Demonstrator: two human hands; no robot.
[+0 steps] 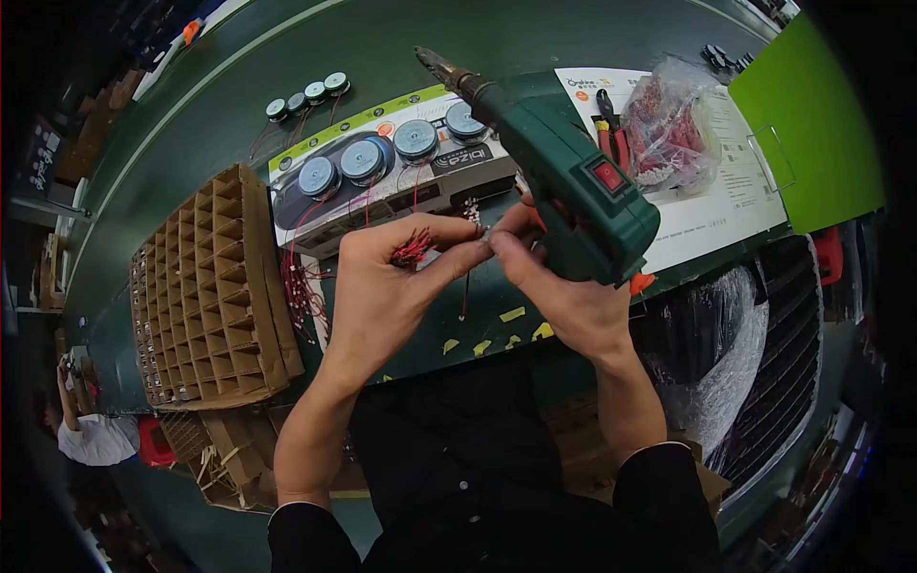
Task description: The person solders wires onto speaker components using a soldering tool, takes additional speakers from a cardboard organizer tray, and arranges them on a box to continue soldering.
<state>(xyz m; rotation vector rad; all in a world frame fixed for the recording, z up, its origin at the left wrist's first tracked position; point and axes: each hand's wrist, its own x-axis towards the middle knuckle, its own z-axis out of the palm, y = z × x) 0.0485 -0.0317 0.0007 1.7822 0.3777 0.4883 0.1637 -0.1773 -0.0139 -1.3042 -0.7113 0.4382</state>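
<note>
Red wires [413, 246] are held above the green bench [411, 339], between its front edge and the printed box [458, 160]. The glue gun [573, 162] overlaps your curled right hand [564, 301], grip indeterminable; your left hand [377, 286] is closed on the bundle, thumb and forefinger pinched. Present step: apparently fine fingertip handling, calling for steady, aligned tips.

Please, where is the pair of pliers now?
In the head view, the pliers lie at right, on the white printed sheet, beside the clear plastic bag.
</note>
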